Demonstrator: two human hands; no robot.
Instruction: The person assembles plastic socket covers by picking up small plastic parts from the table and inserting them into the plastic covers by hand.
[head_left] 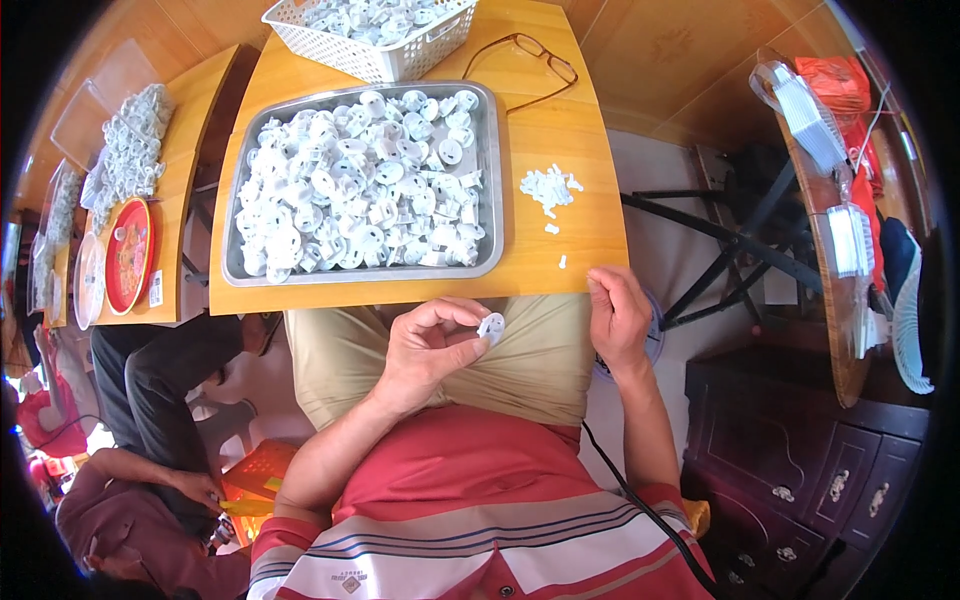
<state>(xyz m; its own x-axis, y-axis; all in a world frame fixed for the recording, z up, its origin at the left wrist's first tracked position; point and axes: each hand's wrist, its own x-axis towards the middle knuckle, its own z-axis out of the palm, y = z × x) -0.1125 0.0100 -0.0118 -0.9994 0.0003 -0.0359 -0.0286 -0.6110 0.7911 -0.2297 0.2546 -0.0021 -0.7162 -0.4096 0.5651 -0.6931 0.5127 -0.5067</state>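
White plastic parts (360, 190) are heaped in a metal tray (494, 180) on a table (560, 120). Past the table's near edge, one round part (491, 327) is pinched by the thumb and fingers of the left hand (425, 345); its face is best left uncovered and held steady. Farther right, small white pieces (547, 187) are scattered, best handled singly. The right hand's (621, 322) fingers are curled toward the thumb; whether anything is pinched cannot be told.
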